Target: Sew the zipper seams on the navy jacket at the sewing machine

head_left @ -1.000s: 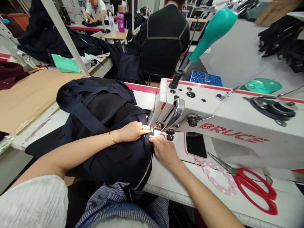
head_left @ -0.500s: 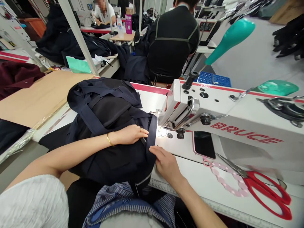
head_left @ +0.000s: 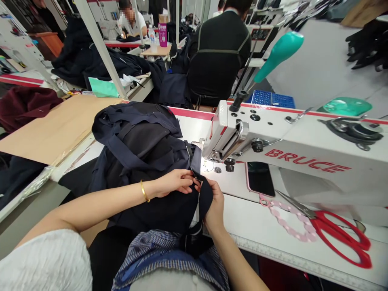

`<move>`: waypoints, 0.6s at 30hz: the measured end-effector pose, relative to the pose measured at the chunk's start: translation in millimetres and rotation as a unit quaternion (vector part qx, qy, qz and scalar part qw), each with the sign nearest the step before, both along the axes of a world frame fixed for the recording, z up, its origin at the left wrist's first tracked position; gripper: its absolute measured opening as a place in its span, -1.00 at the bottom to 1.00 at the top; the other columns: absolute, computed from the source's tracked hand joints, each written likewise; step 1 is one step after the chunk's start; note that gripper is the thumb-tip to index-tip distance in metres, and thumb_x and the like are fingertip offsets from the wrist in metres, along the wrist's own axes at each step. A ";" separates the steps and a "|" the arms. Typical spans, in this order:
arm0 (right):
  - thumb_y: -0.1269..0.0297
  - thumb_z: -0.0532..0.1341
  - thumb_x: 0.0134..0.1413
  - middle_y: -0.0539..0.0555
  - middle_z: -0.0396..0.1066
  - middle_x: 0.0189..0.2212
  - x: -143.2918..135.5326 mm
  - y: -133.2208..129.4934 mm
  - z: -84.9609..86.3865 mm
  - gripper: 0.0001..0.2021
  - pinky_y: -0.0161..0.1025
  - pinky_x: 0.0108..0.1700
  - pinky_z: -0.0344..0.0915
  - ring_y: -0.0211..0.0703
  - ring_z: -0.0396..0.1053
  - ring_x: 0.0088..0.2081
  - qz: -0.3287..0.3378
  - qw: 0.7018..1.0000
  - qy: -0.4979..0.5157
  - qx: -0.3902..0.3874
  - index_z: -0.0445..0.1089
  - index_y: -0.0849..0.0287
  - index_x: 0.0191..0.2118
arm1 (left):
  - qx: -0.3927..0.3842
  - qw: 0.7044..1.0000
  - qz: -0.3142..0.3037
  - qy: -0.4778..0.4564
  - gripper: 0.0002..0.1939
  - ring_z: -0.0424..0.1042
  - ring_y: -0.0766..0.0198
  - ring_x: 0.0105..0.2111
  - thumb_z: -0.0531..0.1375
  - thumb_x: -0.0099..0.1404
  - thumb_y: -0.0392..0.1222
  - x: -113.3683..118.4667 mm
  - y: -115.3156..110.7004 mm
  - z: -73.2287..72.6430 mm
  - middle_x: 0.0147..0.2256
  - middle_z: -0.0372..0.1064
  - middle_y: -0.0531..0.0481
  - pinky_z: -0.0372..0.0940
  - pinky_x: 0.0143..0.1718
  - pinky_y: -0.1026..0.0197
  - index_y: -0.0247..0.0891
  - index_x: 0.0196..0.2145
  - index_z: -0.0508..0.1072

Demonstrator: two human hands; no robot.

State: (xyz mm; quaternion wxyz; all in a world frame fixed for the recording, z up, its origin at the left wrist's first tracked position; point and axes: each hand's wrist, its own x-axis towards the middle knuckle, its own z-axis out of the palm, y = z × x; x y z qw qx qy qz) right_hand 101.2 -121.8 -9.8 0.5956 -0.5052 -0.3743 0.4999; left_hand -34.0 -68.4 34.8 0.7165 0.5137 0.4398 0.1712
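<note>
A dark navy and black garment [head_left: 142,141] lies bunched on the sewing table, its right edge close to the needle area of a white sewing machine [head_left: 273,141]. My left hand [head_left: 177,182] pinches the garment's edge, where a zipper [head_left: 188,151] shows along the fold. From the right, my right hand [head_left: 214,202] grips the same edge, with a navy flap [head_left: 206,198] turned up over its fingers. The thumb and fingertips of both hands come close together at the fold. Part of the right fingers is hidden behind the cloth.
Red-handled scissors [head_left: 336,234], a pink bead strap [head_left: 287,222] and a phone [head_left: 260,178] lie right of my hands. Brown card [head_left: 60,121] covers the table at left. A person in black [head_left: 222,48] sits ahead, back turned; another person [head_left: 135,24] works farther off.
The garment's edge, flat before, is now folded up, showing the zipper and a pale underside. My right hand has turned to grip the flap; my left hand has moved slightly down to the fold.
</note>
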 end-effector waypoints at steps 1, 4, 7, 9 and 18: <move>0.22 0.19 -0.03 0.08 0.40 -0.23 -0.7 -1.1 -0.1 -0.77 -0.09 -0.09 0.30 -0.12 0.37 -0.18 0.005 1.000 -0.018 0.007 0.30 0.17 -0.22 | -0.011 1.000 0.011 -0.027 -0.74 0.39 0.42 -0.37 0.10 0.15 -0.28 1.5 1.9 -2.7 -0.18 0.36 -0.08 0.29 -0.33 0.35 -0.29 -0.16 0.35; 0.24 0.16 -0.01 0.10 0.38 -0.18 -0.8 -2.3 -0.5 -0.74 -0.09 -0.06 0.27 -0.12 0.34 -0.16 0.019 0.997 -0.075 0.028 0.32 0.16 -0.15 | 0.011 0.999 0.035 -0.010 -0.85 0.37 0.42 -0.41 0.17 0.10 -0.24 3.3 7.4 -5.5 -0.39 0.37 0.00 0.27 -0.36 0.37 -0.35 -0.35 0.38; 0.27 0.11 0.03 0.08 0.35 -0.13 0.8 -0.4 -0.4 -0.74 -0.08 0.00 0.21 -0.12 0.31 -0.10 0.032 0.990 -0.124 0.058 0.34 0.12 -0.12 | 0.058 0.996 0.035 0.053 -0.88 0.30 0.44 -0.51 0.19 0.05 -0.24 3.7 9.9 -7.8 -0.56 0.28 0.10 0.23 -0.43 0.38 -0.36 -0.50 0.34; 0.27 0.10 0.04 0.07 0.34 -0.11 2.3 0.7 0.7 -0.74 -0.08 0.03 0.19 -0.12 0.29 -0.07 0.040 0.987 -0.138 0.077 0.37 0.11 -0.13 | 0.087 0.992 0.030 0.081 -0.89 0.25 0.46 -0.56 0.19 0.02 -0.26 4.4 10.1 -9.8 -0.60 0.24 0.14 0.17 -0.51 0.40 -0.36 -0.53 0.32; 0.12 0.17 -0.07 0.09 0.33 -0.08 11.7 4.0 -24.4 -0.64 -0.07 -0.05 0.28 0.04 0.30 -0.07 0.032 0.983 -0.154 0.091 0.39 0.11 -0.12 | 0.069 0.994 0.026 0.076 -0.93 0.26 0.45 -0.59 0.19 0.03 -0.32 7.0 12.9 -12.2 -0.61 0.26 0.13 0.20 -0.51 0.40 -0.34 -0.56 0.35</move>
